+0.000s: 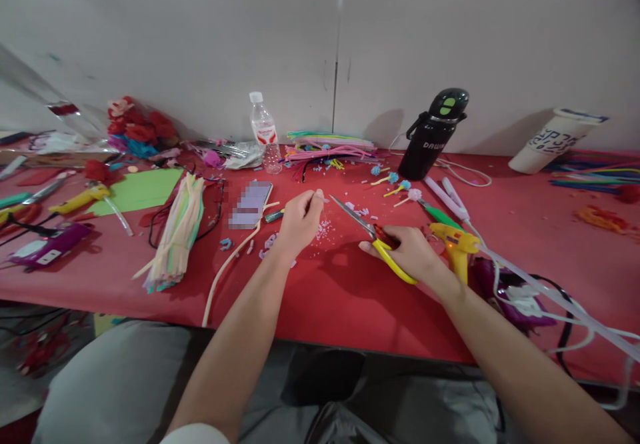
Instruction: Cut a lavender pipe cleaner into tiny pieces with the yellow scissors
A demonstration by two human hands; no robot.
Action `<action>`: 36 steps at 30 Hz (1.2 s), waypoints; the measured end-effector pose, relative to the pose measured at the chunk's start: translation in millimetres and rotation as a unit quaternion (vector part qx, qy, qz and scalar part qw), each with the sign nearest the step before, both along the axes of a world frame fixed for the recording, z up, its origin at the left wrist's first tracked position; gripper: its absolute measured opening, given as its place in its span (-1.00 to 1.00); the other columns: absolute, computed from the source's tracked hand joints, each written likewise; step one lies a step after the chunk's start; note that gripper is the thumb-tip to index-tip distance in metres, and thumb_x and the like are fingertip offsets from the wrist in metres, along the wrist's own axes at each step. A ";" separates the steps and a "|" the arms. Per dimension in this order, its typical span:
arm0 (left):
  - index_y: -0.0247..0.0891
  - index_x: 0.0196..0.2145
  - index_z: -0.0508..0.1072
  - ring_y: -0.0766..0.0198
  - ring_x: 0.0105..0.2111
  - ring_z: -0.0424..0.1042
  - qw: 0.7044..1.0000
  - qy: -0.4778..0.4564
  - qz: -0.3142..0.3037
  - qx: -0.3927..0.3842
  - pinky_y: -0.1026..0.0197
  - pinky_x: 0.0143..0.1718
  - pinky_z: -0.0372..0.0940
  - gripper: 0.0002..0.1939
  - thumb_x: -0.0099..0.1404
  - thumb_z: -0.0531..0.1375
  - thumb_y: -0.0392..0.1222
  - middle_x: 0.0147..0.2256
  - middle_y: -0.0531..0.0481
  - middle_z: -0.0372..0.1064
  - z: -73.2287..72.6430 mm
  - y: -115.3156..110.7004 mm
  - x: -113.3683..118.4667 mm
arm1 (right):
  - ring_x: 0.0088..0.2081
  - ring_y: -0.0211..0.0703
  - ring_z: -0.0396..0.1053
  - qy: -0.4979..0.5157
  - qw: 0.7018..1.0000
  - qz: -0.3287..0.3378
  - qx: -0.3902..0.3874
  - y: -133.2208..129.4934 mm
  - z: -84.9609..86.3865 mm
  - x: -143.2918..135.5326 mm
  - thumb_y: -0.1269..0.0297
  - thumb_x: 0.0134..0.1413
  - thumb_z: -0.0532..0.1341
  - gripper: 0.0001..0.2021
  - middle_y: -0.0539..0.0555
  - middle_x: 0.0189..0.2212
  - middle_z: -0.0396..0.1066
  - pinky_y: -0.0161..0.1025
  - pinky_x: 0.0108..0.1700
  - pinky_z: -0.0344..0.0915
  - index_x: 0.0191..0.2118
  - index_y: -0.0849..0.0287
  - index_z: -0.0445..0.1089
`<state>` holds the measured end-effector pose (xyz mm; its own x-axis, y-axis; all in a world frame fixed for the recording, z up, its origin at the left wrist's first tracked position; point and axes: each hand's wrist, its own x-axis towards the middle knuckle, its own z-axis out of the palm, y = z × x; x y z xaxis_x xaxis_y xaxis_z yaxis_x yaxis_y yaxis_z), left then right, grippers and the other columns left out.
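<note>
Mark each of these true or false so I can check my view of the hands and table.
1. The right hand holds the scissors. True.
2. The scissor blades point away from the left hand. False: they point toward the left hand.
3. A black bottle stands right of a clear bottle. True.
4. The phone lies right of the scissors. False: the phone lies left of them.

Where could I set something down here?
Bare table shows between the forearms, on the near side of the scissors, and right of the right-hand glue gun, in front of the cup. Scraps crowd the left hand.
</note>
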<state>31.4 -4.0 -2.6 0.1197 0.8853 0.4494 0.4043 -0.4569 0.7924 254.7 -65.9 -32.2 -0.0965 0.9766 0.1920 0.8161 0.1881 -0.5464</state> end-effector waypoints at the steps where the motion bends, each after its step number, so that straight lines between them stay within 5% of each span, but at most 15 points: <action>1: -0.25 -0.60 0.14 0.38 -0.59 0.05 1.000 -0.002 0.000 -0.001 0.25 -0.53 -0.04 -0.58 0.37 -0.03 -0.01 -0.63 0.10 0.01 0.6 -0.5 0.2 | -0.56 -0.35 -0.14 0.001 1.000 -0.001 -0.001 -0.5 0.8 -0.5 -0.24 -0.11 0.20 -0.43 -0.11 -0.67 -0.08 -0.36 -0.58 -0.14 -0.63 0.16 0.01; 36: -0.28 -0.55 0.26 0.39 -0.59 0.13 0.999 -0.019 -0.038 -0.014 0.29 -0.53 0.04 -0.57 0.37 -0.02 0.03 -0.62 0.08 0.13 0.9 -1.0 -0.7 | -0.56 -0.36 -0.16 0.009 1.000 0.011 -0.011 -0.5 -1.5 0.9 -0.26 -0.11 0.19 -0.43 -0.11 -0.66 -0.09 -0.36 -0.59 -0.14 -0.63 0.17 0.03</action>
<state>30.6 -5.0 -1.6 0.1700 0.8870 0.4293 0.3394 -0.4617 0.8195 255.6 -66.3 -33.7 -0.1137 0.9786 0.1716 0.8016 0.1924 -0.5661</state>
